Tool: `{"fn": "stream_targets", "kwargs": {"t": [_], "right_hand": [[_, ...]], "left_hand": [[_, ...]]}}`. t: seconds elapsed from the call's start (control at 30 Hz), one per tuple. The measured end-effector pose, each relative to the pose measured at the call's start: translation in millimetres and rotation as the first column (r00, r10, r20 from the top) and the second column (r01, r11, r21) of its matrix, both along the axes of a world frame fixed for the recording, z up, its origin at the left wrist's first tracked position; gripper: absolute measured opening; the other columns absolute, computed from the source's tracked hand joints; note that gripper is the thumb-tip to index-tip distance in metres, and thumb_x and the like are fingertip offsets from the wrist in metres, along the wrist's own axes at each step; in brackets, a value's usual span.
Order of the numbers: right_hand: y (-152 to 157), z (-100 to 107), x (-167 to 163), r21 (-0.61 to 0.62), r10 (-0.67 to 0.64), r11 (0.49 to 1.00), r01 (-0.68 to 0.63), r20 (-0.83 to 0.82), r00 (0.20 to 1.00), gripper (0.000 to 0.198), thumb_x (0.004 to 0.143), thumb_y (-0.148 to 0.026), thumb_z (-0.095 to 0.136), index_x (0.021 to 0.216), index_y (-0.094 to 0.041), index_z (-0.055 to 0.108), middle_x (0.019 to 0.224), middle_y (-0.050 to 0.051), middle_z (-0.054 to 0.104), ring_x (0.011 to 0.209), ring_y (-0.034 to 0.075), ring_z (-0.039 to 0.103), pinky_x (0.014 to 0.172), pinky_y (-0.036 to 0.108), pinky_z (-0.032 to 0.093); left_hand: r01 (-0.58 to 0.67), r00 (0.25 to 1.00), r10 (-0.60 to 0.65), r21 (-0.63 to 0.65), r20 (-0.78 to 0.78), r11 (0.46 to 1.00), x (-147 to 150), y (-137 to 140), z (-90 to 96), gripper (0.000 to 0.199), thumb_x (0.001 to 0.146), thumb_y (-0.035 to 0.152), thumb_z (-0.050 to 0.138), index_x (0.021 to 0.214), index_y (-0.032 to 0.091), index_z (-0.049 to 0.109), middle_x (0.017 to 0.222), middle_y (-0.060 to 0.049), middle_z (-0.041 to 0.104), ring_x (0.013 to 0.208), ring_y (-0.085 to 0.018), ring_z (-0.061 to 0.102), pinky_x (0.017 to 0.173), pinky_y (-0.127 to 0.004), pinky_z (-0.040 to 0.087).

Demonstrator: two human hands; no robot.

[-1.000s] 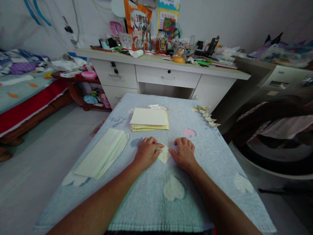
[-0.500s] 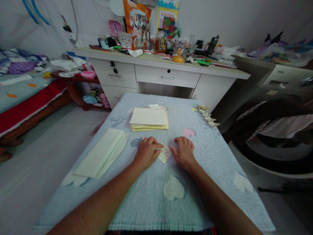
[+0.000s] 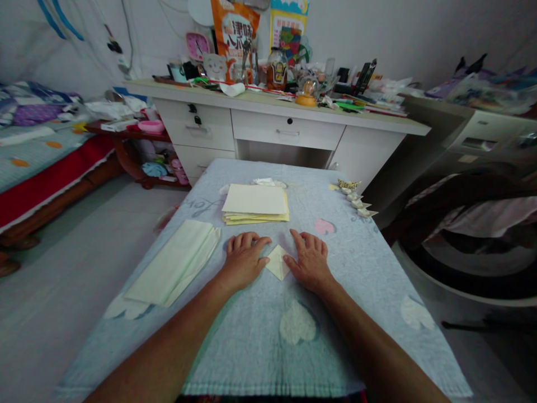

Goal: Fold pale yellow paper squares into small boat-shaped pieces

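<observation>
One small folded paper (image 3: 277, 265) lay on the blue cloth (image 3: 335, 336), between the two hands, with one corner toward the person. The right hand (image 3: 311, 261) was loosely open, its thumb on the paper's right side, not gripping. The left hand (image 3: 245, 258) was open and held nothing; its thumb was by the left corner, maybe touching, I couldn't tell. For neat folds, it seemed best to match the edges, keep the paper still with one thumb and press the crease flat. Half a second earlier, the left hand covered the paper's top left; now it had slid off, and the right thumb had come on. Farther away, the paper stack (image 3: 255, 200) had stayed put.
</observation>
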State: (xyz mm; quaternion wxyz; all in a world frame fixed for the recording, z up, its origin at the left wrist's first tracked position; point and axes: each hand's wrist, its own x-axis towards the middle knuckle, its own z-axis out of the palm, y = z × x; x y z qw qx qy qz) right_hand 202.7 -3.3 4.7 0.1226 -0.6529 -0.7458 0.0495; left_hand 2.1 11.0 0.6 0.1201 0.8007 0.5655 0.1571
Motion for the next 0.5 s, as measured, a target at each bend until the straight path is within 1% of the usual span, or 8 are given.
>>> {"fn": "stream_targets", "kwargs": {"t": [0.1,0.23,0.33,0.4,0.5], "right_hand": [[0.7,-0.7,0.8,0.000,0.004,1.000,-0.004,-0.008,1.000,0.065,0.085,-0.045,0.053,0.144,-0.025,0.033,0.132,0.013,0.045,0.115,0.031,0.040,0.099,0.048,0.025],[-0.1,-1.0,1.0,0.021,0.015,1.000,-0.014,-0.036,0.999,0.063,0.085,-0.044,0.054,0.141,-0.022,0.038,0.130,0.014,0.047,0.115,0.032,0.040,0.099,0.049,0.025],[-1.1,-0.9,0.6,0.051,0.035,0.998,-0.033,-0.050,0.998,0.052,0.084,-0.042,0.056,0.130,-0.019,0.048,0.128,0.014,0.048,0.114,0.031,0.040,0.100,0.050,0.024],[-1.4,-0.6,0.6,0.064,0.059,0.996,-0.054,-0.069,0.996,0.043,0.084,-0.039,0.057,0.121,-0.018,0.054,0.126,0.014,0.049,0.114,0.030,0.040,0.101,0.049,0.024],[-1.5,-0.3,1.1,0.082,0.109,0.992,-0.100,-0.109,0.988,0.035,0.082,-0.037,0.061,0.111,-0.018,0.058,0.123,0.013,0.050,0.113,0.029,0.040,0.100,0.048,0.026]], "left_hand": [[0.009,1.000,-0.009,-0.021,-0.007,1.000,-4.8,-0.8,-0.1,0.044,0.081,0.028,0.057,0.125,0.034,0.052,0.124,-0.004,0.049,0.117,-0.027,0.039,0.102,-0.046,0.023],[0.044,0.998,-0.044,0.014,0.042,0.999,-6.1,-0.1,1.4,0.039,0.081,0.025,0.055,0.120,0.030,0.055,0.122,-0.004,0.051,0.116,-0.025,0.041,0.101,-0.044,0.025],[0.028,0.995,-0.031,0.040,0.092,0.999,0.4,3.2,0.7,0.028,0.084,0.035,0.055,0.111,0.026,0.059,0.114,-0.004,0.055,0.111,-0.025,0.045,0.097,-0.043,0.029],[0.011,0.993,-0.018,0.060,0.113,0.998,7.4,5.6,-1.2,0.028,0.083,0.042,0.058,0.105,0.024,0.061,0.108,-0.005,0.057,0.107,-0.025,0.047,0.094,-0.043,0.030],[0.009,0.991,-0.021,0.089,0.135,0.996,17.4,7.6,-3.9,0.032,0.076,0.040,0.067,0.103,0.024,0.060,0.107,-0.005,0.057,0.108,-0.026,0.047,0.095,-0.043,0.030]]}}
